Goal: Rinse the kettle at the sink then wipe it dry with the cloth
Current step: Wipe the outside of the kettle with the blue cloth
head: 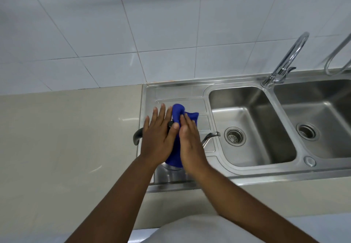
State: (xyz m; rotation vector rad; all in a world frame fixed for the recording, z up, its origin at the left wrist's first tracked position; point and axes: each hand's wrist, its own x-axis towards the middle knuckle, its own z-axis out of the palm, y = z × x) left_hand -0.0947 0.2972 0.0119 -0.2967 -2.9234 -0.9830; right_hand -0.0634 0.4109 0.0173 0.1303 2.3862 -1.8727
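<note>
A steel kettle (171,166) stands on the sink's drainboard (182,92), mostly hidden under my hands. Its dark handle (137,136) sticks out to the left and its spout (210,136) points right toward the basin. A blue cloth (177,112) is draped over the kettle's top and far side. My left hand (158,138) lies flat on the kettle's left side with fingers spread. My right hand (190,142) presses the cloth against the kettle's right side, fingers together.
The sink has two steel basins (252,109) (326,105) to the right, each with a drain. A curved tap (284,66) rises behind them and a hose (338,52) hangs at the far right. Beige counter (66,138) extends left. The wall behind is tiled.
</note>
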